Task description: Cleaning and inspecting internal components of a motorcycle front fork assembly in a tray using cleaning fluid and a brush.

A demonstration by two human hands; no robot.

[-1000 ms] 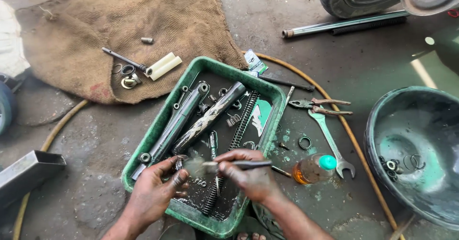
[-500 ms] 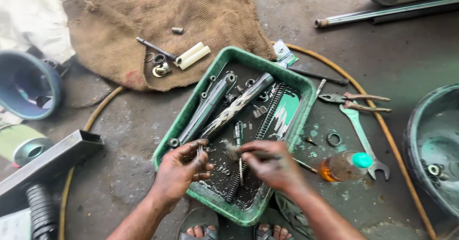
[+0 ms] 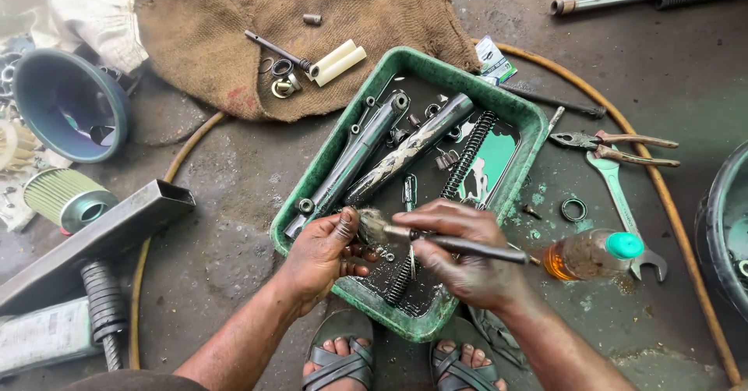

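The small part pinched in the left hand [image 3: 323,252] is mostly hidden behind the fingers and the brush head, so its shape cannot be made out; the hand's grip is closed around it, thumb on top. The bristles of the brush [image 3: 436,240] are greasy and blur into that part. At the right edge a dark basin [image 3: 721,227] is cut off, and the feet in sandals [image 3: 343,360] are cropped by the lower edge.

The brush has a dark, oily, slim handle and a short pale tuft. The right hand [image 3: 467,262] has its grip shut on the handle, fingers curled over it. Its long axis runs nearly level, tilted slightly down to the right, with the bristles pointing left toward the left hand and the handle end pointing right toward the bottle of amber liquid [image 3: 588,254].

Both hands work over the near end of the green plastic tray [image 3: 312,180], which sits on the concrete floor [image 3: 226,204] and holds two fork tubes [image 3: 409,149] and a coil spring [image 3: 467,153] lying diagonally in black oil.
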